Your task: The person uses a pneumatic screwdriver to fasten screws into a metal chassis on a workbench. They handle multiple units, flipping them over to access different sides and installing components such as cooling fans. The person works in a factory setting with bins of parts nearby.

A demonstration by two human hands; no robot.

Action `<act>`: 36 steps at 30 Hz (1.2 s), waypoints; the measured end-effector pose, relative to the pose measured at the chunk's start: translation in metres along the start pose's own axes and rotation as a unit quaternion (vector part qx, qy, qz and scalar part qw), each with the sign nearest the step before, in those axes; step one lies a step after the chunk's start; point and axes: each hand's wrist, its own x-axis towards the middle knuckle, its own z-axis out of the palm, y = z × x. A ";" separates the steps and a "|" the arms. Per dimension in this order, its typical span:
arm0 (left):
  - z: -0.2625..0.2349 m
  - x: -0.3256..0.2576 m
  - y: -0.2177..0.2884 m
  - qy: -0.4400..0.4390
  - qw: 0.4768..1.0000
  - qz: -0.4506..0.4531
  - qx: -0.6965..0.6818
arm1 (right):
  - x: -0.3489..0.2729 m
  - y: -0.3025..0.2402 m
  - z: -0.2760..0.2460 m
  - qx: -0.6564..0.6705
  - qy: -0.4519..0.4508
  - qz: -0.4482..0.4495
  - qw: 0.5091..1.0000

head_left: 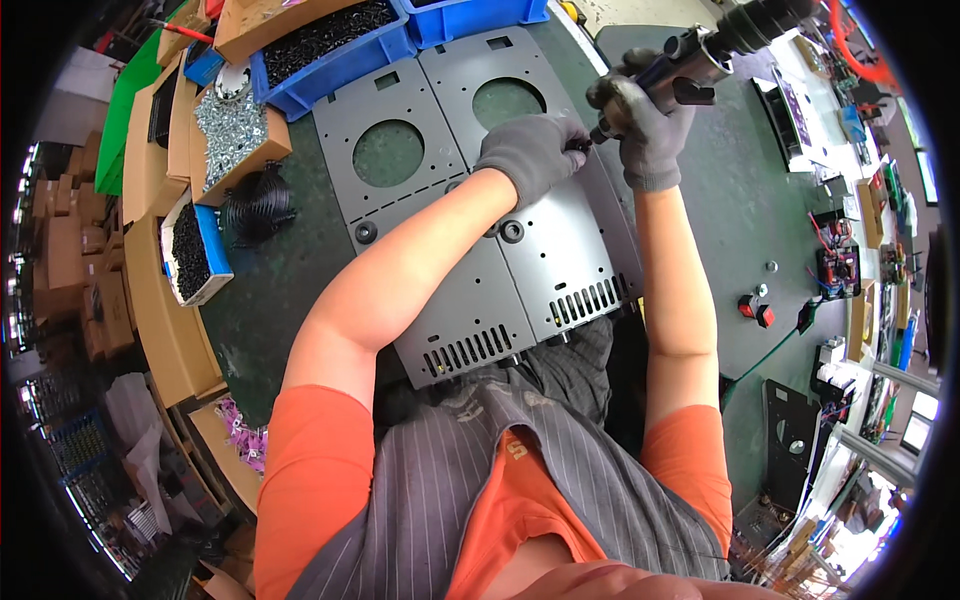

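Observation:
My left hand, in a grey glove, reaches over the metal panels with its fingers pinched at a small dark piece that I cannot make out. Wrapped round a power screwdriver is my gloved right hand; the tool tilts, its tip down by the left fingertips. Two grey sheet-metal panels lie side by side, a left one and a right one, each with a large round hole and a row of slots. Round black feet sit on them, among them a left foot and a middle foot.
Blue bins of black screws stand at the far edge. To the left are a box of silver screws, a small box of black screws and a black fan guard. A red-and-black switch lies at right on the green tabletop.

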 end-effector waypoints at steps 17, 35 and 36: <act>-0.072 -0.078 -0.044 0.014 0.752 -0.096 -0.652 | 0.013 -0.001 0.009 -0.016 -0.043 0.038 0.998; 0.007 -0.194 -0.029 -0.051 0.598 -0.116 -0.792 | -0.126 -0.098 0.035 0.317 -0.091 -0.041 0.943; 0.010 -0.198 -0.028 -0.063 0.593 -0.112 -0.795 | -0.132 -0.102 0.038 0.324 -0.099 -0.041 0.940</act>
